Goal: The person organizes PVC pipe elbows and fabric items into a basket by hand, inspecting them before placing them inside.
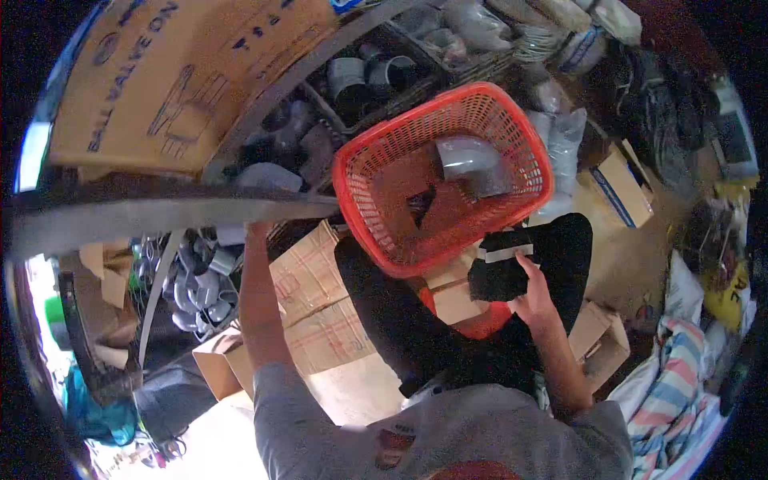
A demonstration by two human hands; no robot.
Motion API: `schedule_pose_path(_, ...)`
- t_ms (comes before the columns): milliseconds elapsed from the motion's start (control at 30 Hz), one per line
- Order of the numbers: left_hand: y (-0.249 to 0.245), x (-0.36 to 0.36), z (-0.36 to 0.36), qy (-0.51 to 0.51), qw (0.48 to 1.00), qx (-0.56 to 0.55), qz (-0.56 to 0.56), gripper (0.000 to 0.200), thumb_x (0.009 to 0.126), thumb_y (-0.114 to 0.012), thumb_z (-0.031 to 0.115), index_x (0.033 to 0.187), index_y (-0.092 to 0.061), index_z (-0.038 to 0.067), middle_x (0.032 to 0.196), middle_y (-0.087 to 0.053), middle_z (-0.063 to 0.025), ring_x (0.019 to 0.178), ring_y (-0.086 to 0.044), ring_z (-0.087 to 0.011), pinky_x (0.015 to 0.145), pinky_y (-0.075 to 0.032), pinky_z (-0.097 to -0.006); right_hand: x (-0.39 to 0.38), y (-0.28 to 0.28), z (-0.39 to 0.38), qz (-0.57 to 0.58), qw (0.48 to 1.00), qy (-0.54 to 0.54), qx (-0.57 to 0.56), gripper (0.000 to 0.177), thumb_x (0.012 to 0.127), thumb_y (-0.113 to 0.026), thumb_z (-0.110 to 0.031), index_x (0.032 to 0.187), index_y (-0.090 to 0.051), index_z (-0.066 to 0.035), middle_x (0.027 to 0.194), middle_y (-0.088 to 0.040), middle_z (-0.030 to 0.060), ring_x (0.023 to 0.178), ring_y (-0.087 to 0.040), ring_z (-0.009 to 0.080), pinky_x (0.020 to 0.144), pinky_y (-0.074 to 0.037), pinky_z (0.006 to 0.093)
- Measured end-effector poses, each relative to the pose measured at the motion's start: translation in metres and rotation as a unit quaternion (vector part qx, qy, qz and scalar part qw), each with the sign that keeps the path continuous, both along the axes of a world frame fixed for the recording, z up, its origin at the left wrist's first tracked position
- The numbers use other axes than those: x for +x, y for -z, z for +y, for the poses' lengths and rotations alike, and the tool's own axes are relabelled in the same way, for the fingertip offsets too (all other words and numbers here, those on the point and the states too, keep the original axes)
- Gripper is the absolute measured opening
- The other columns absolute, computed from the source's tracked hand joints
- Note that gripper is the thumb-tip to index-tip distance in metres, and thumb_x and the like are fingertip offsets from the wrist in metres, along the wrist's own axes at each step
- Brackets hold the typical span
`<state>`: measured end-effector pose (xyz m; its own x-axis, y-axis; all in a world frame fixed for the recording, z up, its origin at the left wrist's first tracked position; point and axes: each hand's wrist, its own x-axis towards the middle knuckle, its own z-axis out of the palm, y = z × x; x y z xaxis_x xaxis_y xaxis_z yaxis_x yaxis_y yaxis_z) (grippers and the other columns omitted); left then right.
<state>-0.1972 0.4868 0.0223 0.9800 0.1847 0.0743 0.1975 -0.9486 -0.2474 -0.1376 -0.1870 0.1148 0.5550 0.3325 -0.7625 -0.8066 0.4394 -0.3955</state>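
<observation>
My right hand (pixel 534 298) is closed on a flat black piece (pixel 500 276) with a white strip across it; my thumb presses near the strip, and I cannot make out what the piece is. A red plastic basket (pixel 364 232) sits tilted in front of my knees. Inside it lie a grey pipe elbow (pixel 472 160) and a small black piece (pixel 421 205). My left arm reaches forward, left of the basket. A grey shelf edge (pixel 160 220) hides the fingers of my left hand (pixel 258 232), near a bin of grey pipe fittings (pixel 272 176).
A large cardboard box (pixel 184 88) stands at upper left. Crates of pipe fittings (pixel 348 80) line the back, with more grey fittings (pixel 204 288) at left. Flattened cardboard (pixel 320 304) lies below. A small open box (pixel 620 188) and a striped sack (pixel 668 384) are at right.
</observation>
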Motion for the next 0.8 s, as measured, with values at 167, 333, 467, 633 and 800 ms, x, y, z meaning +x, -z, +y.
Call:
schedule_pose_path(167, -0.019, -0.077, -0.014, 0.027, 0.999, 0.026, -0.010, 0.052, 0.084, -0.066, 0.031, 0.124, -0.062, -0.001, 0.123, -0.065, -0.0226, 0.116, -0.060, -0.0423, 0.099, -0.046, -0.0500, 0.000, -0.020, -0.005, -0.032, 0.999, 0.005, 0.034, 0.034, 0.098, -0.058, -0.030, 0.121, -0.062, -0.005, 0.119, -0.069, 0.0092, 0.110, -0.067, 0.0252, 0.093, -0.055, 0.0437)
schedule_pose_path(333, -0.037, -0.135, -0.052, -0.259, 0.875, -0.383, -0.144, 0.045, 0.094, -0.059, 0.032, 0.112, -0.064, -0.009, 0.109, -0.069, -0.0237, 0.106, -0.063, -0.0411, 0.094, -0.047, -0.0472, -0.003, -0.024, -0.007, -0.049, 0.989, 0.060, 0.128, 0.035, 0.095, -0.057, -0.024, 0.122, -0.061, -0.002, 0.122, -0.067, 0.0113, 0.110, -0.066, 0.0278, 0.094, -0.055, 0.0431)
schedule_pose_path(467, -0.063, -0.188, -0.130, -0.400, 0.589, -0.618, -0.334, 0.045, 0.100, -0.054, 0.035, 0.116, -0.065, -0.005, 0.111, -0.067, -0.0176, 0.104, -0.065, -0.0278, 0.093, -0.050, -0.0441, -0.007, -0.037, -0.001, -0.079, 0.985, 0.050, 0.144, 0.037, 0.094, -0.058, -0.025, 0.123, -0.060, -0.002, 0.121, -0.067, 0.0110, 0.112, -0.064, 0.0290, 0.099, -0.052, 0.0438)
schedule_pose_path(633, -0.132, -0.224, -0.268, -0.262, 0.320, -0.796, -0.443, 0.048, 0.100, -0.055, 0.037, 0.131, -0.056, 0.000, 0.124, -0.064, -0.0151, 0.114, -0.063, -0.0293, 0.095, -0.054, -0.0440, -0.017, -0.010, 0.001, -0.129, 0.984, -0.004, 0.126, 0.037, 0.093, -0.065, -0.026, 0.122, -0.059, -0.003, 0.119, -0.066, 0.0094, 0.112, -0.064, 0.0282, 0.102, -0.049, 0.0442)
schedule_pose_path(800, -0.151, -0.211, -0.352, -0.260, 0.258, -0.774, -0.516, 0.050, 0.103, -0.048, 0.042, 0.139, -0.051, 0.007, 0.136, -0.057, -0.0128, 0.123, -0.057, -0.0300, 0.098, -0.051, -0.0505, -0.046, -0.051, 0.030, -0.308, 0.950, -0.058, -0.002, 0.043, 0.100, -0.056, -0.028, 0.132, -0.055, 0.002, 0.129, -0.060, 0.0142, 0.118, -0.058, 0.0253, 0.105, -0.043, 0.0398)
